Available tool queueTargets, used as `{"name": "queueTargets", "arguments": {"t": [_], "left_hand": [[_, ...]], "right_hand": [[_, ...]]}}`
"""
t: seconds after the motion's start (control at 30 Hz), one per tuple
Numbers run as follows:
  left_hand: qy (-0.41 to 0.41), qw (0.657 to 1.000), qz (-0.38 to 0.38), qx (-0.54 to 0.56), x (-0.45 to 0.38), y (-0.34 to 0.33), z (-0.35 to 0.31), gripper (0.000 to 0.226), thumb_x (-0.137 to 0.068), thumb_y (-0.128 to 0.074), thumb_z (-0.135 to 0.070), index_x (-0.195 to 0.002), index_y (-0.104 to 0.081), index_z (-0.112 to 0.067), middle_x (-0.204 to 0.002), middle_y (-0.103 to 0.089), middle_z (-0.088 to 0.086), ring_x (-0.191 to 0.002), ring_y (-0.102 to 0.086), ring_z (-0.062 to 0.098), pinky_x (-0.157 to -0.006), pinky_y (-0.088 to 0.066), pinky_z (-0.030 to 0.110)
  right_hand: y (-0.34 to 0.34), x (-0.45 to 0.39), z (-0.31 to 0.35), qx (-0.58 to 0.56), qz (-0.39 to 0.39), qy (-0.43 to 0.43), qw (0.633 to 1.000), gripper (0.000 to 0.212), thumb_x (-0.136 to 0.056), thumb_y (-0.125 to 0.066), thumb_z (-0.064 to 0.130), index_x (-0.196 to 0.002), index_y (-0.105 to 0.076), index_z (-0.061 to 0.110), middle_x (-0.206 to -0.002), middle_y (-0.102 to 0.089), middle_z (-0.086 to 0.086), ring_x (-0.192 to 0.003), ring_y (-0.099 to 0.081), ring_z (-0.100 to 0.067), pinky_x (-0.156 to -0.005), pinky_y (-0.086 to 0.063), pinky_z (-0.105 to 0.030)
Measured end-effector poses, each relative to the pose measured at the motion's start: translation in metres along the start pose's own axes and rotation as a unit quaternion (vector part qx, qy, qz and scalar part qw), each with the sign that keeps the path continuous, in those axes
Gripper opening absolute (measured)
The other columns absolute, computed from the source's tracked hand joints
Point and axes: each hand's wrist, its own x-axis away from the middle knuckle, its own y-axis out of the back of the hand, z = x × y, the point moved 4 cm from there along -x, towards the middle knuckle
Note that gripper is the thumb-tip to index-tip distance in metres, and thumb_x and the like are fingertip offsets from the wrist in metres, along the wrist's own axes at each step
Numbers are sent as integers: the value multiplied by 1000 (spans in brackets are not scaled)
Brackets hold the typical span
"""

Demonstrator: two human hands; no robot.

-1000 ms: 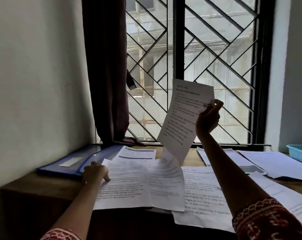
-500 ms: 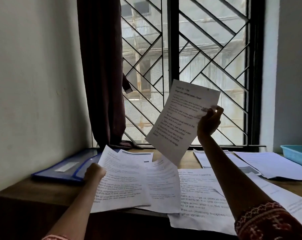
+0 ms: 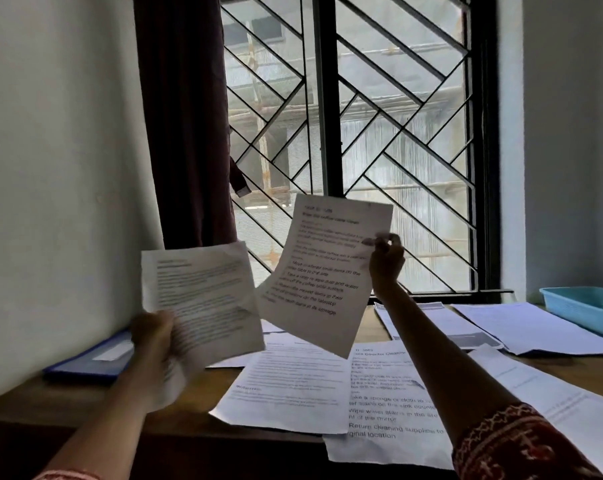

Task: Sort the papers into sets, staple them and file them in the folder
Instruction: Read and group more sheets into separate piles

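- The right hand is raised in front of the window grille and pinches a printed sheet at its right edge between thumb and fingertips; the sheet hangs tilted, its lower corner drooping
- The left hand, blurred, grips the lower left part of a second printed sheet, held up left of the first; the two sheets are near each other, and I cannot tell whether they touch
- More loose sheets lie overlapping on the wooden surface below the first sheet; further ones lie to its right, beside a light blue tray
- A blue folder lies flat on the surface at the wall, left of the raised sheets
- I judge the paper very light, limp and easily creased: an edge pinch lets it sag, so holding near a corner or mid-edge with a slight curl should stiffen it
- No stapler is visible
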Motion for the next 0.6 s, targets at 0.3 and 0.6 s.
{"name": "queueTargets", "arguments": {"t": [0.3,0.6], "left_hand": [[70,966,9,250,-33,18,9,49,-94,-51,-9,-138,-35,6,-143,-40,19,-130,-41,32,-107,-31,31],[30,955,106,274,-21,-27,11,51,-87,-62,-15,-130,-47,6,-131,-52,24,-119,-51,36,-101,-41,38]], "right_hand": [[1,13,-37,37,27,-50,998,20,-95,-42,9,-105,-58,6,-104,-67,-20,-96,-62,-35,-78,-50,-40],[-1,20,-48,-14,59,-76,995,17,-95,-46,11,-84,-55,20,-95,-69,-16,-81,-64,-29,-71,-53,-40]]}}
